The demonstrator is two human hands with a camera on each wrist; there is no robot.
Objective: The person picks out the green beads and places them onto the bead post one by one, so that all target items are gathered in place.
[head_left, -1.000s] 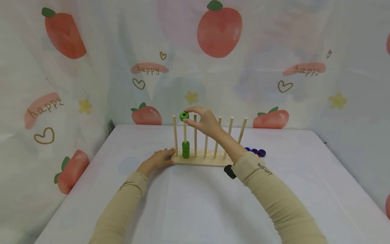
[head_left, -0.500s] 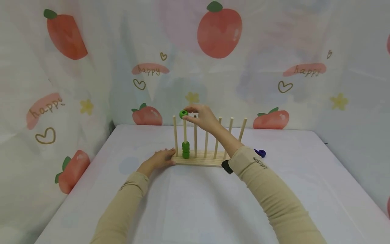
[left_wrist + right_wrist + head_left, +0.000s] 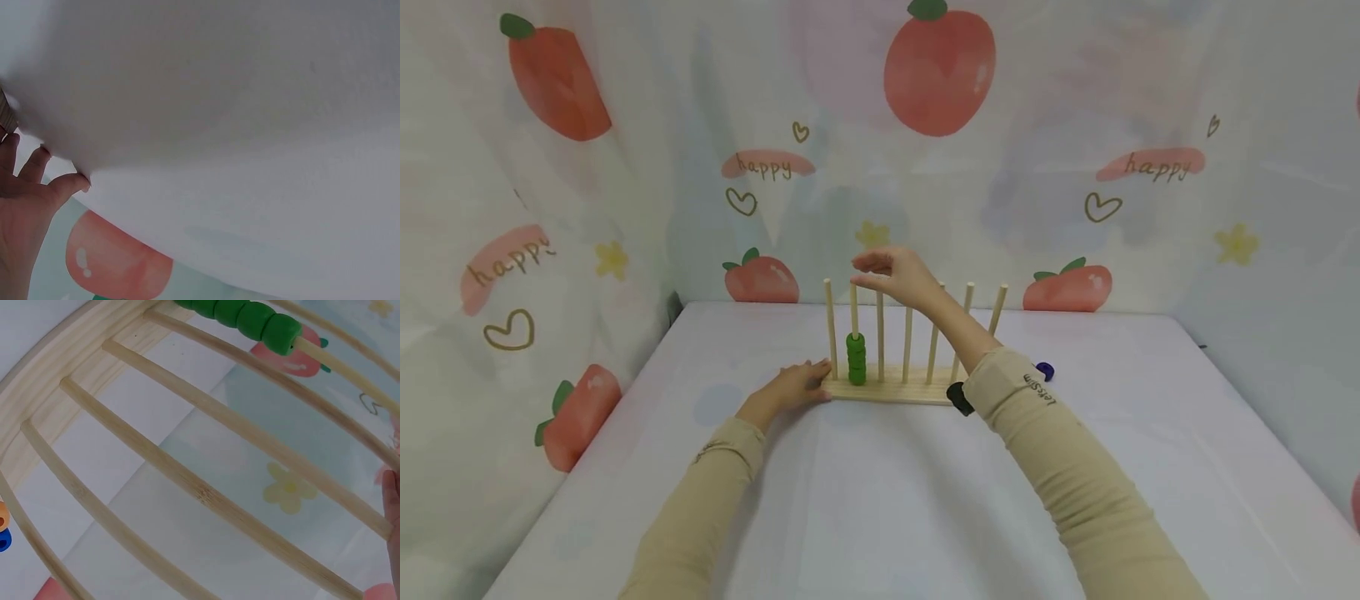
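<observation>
A pale wooden peg rack [image 3: 887, 392] with several upright pegs stands on the table. On the second peg from the left sits a stack of green beads [image 3: 856, 360], which also shows in the right wrist view as a row of green beads [image 3: 250, 322]. My right hand [image 3: 901, 277] is raised at that peg's top, thumb and fingers apart, nothing between them. At the rack's left end, my left hand [image 3: 793, 385] holds the base, thumb in front and fingers behind. In the left wrist view, spread fingers [image 3: 37, 164] reach to the base's corner [image 3: 6, 115].
A dark blue bead [image 3: 1045, 372] lies right of the rack, partly behind the right sleeve [image 3: 1060, 450]. At the right wrist view's left edge are an orange bead [image 3: 2, 519] and a blue bead [image 3: 4, 540]. A fruit-patterned cloth [image 3: 1000, 192] hangs behind the table.
The right hand has let go of the green bead it pinched over the second peg; the green stack there is taller. The left hand has stayed at the rack's end.
</observation>
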